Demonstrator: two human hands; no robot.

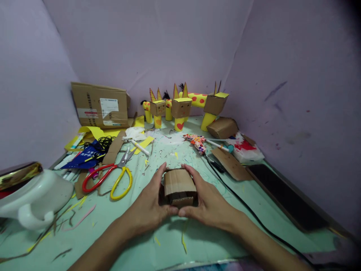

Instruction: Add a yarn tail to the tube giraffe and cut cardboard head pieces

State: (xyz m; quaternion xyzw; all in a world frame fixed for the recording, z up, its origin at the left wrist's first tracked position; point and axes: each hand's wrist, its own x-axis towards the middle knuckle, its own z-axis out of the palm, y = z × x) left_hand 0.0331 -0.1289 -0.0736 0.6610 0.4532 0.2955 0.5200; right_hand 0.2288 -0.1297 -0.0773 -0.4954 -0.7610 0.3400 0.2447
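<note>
A small folded cardboard piece (179, 186), shaped like a little box, rests low over the green table (135, 229) in front of me. My left hand (149, 205) grips its left side, thumb near the front and fingers curled over the back. My right hand (207, 201) mirrors that hold on the right side. The two thumbs nearly meet under the piece's front edge. Both hands are closed on the cardboard.
Scissors (113, 177) with red and yellow handles lie to the left. Yellow cardboard animal figures (182, 107) stand at the back, beside a cardboard box (100, 105). A black cable (248, 210) runs along the right, near a dark phone (284, 195). A white object (34, 199) sits far left. Paper scraps lie scattered.
</note>
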